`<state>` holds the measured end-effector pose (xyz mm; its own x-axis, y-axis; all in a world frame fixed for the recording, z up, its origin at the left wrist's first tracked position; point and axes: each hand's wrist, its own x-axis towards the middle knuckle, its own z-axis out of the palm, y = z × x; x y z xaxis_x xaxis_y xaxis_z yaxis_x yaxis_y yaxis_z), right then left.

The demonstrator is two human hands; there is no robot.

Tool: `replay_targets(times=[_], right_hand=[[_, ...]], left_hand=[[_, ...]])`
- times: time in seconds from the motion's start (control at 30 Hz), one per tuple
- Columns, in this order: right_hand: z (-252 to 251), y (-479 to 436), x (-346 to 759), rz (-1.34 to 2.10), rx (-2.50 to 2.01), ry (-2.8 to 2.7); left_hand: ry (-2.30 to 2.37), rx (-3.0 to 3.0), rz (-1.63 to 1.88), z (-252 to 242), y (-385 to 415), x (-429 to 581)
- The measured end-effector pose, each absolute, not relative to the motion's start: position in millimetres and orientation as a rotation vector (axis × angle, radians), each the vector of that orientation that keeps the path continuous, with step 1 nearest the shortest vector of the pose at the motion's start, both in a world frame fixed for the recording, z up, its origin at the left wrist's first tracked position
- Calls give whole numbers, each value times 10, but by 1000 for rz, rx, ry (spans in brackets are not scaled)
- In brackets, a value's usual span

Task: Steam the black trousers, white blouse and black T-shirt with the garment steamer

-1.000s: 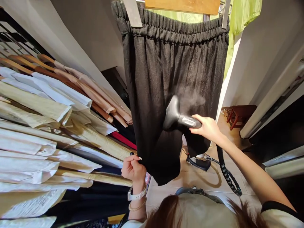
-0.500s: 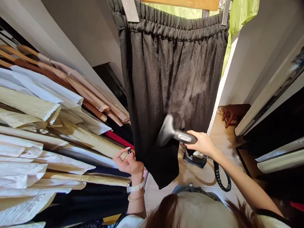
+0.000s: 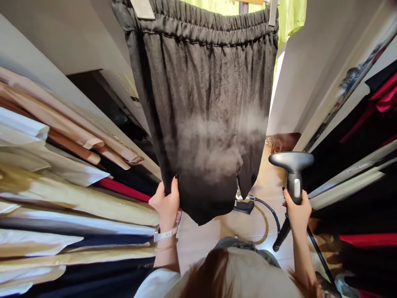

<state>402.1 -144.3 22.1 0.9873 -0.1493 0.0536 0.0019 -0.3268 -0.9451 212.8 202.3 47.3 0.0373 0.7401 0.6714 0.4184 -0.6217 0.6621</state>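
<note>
Black trousers (image 3: 201, 91) with a gathered elastic waistband hang in front of me from two metal clips. White steam drifts across their lower half. My left hand (image 3: 167, 203) grips the left edge of one trouser leg, thumb on the front and fingers hidden behind the cloth. Off to the right, apart from the trousers, my right hand (image 3: 298, 211) is wrapped round the handle of a dark grey garment steamer (image 3: 293, 165). Its wide head points up and away from me.
Shirts (image 3: 77, 186) in cream, white and brown hang in a row along the left. Dark and red clothes (image 3: 372, 107) hang on the right. The steamer's base (image 3: 244, 206) and ribbed hose (image 3: 268, 209) are on the floor beyond. A yellow-green garment (image 3: 291, 20) hangs behind the trousers.
My right hand has carried the steamer from the trouser front to the right, turning its head upward. My left hand has taken hold of the leg's edge. The view has shifted.
</note>
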Motion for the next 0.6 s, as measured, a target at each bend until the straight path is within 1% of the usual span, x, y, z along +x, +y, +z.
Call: replay_targets(times=[0.2,0.33,0.43,0.5,0.6], right_hand=[[-124,-1773,4010,-136,-1874,357],[-290,-1868,3979,-190,-1752,472],[-406,-1942,3929,-174,-1754,527],[-505,-1988,3883,-123,-1769,574],[-705,-2025,3821,-90,-1776,587]], left_hand=[[1139,1935,1559,469,2097,2226],[1143,1949,1600,468,2174,2271],[1073,1920,1637,470,2220,2327],[1011,1855,1727,468,2232,2372],[903,1838,1958,454,2218,2428]])
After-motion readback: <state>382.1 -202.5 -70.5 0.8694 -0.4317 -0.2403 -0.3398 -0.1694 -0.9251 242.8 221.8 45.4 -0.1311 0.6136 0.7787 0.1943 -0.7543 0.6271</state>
